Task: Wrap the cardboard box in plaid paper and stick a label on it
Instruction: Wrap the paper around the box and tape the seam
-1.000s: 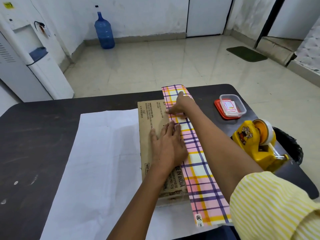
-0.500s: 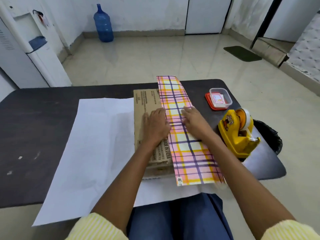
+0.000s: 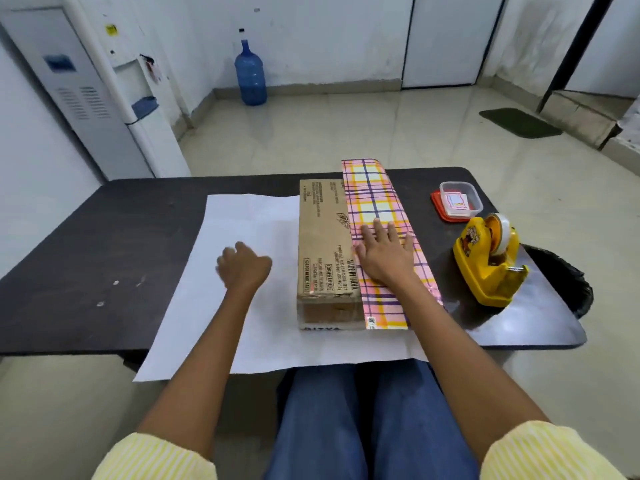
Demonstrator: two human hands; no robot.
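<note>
Early days on this wrap. The cardboard box (image 3: 325, 251) lies flat on the paper's white underside (image 3: 249, 271), right of centre on the worktop (image 3: 86, 254). Only one flap of plaid paper (image 3: 374, 199) is folded up over the box's right side and onto its top. The right hand (image 3: 384, 258) presses it down, palm flat and fingers spread. The left hand (image 3: 242, 268) hovers over the white sheet beside the box, fingers curled, nothing visibly in it.

The left flap, both ends, the taping and the label are all to come. The tape dispenser (image 3: 488, 261) and a small clear tub (image 3: 457, 202) of what look like labels wait untouched to the right.

The box's long axis runs straight away from the person, short end facing them.
</note>
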